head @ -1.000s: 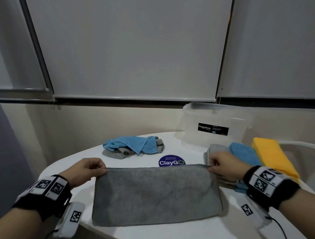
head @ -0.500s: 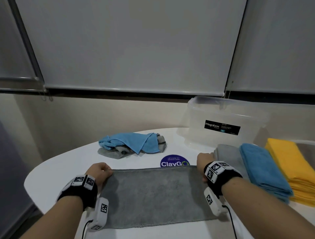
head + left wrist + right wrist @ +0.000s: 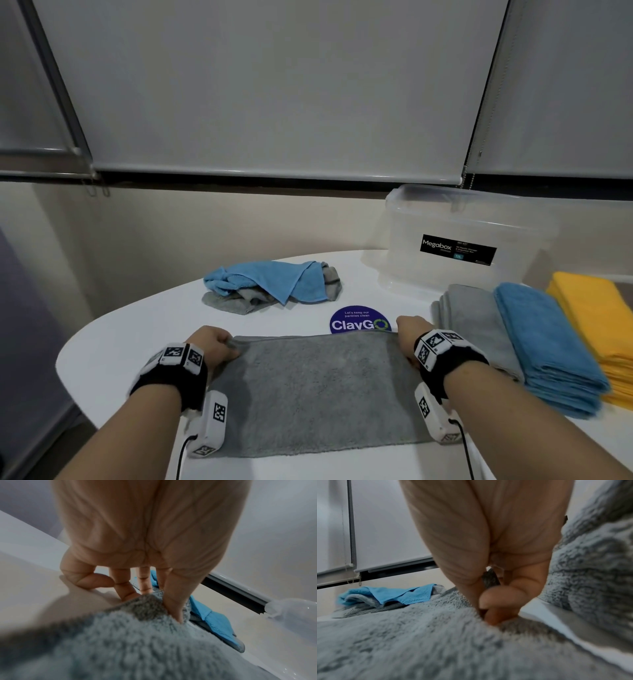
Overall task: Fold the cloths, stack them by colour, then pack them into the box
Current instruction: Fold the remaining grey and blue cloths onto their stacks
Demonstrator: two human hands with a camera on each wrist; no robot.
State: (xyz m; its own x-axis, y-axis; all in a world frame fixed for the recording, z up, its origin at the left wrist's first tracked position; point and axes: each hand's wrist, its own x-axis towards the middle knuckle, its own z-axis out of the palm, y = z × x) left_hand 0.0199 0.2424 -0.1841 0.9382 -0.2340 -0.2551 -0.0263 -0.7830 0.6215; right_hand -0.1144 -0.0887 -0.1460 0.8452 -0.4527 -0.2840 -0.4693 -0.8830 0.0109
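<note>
Head view showed a grey cloth [image 3: 318, 390] lying flat on the white surface [image 3: 113, 346], nearest the person and already folded into a long rectangle. Both hands were at its far corners. The left hand [image 3: 210, 346] pinched the far left corner; in the left wrist view its thumb [image 3: 173, 601] pressed down into the pile with fingers [image 3: 126, 588] curled beneath the raised edge. The right hand [image 3: 411, 334] gripped the far right corner, and the right wrist view showed its fingers [image 3: 500, 601] curled tight round a bunched bit of the grey cloth [image 3: 419, 642]. Each wrist wore a black band carrying white marker blocks.

Just beyond the cloth's far edge sat a round purple sticker [image 3: 359, 320] reading ClayGo, partly covered by the edge. To the right stood three folded stacks side by side, touching: a grey stack [image 3: 476, 325] closest to the right hand, a blue stack [image 3: 544, 342] in the middle, and a yellow stack [image 3: 592, 315] outermost.

Farther back on the left lay a loose heap of unfolded cloths [image 3: 270, 284], blue over grey. At the far right of the surface, behind the stacks, stood the clear plastic box [image 3: 459, 222] with a black Megabox label, nothing visible inside it. Behind everything hung pale roller blinds [image 3: 274, 85].
</note>
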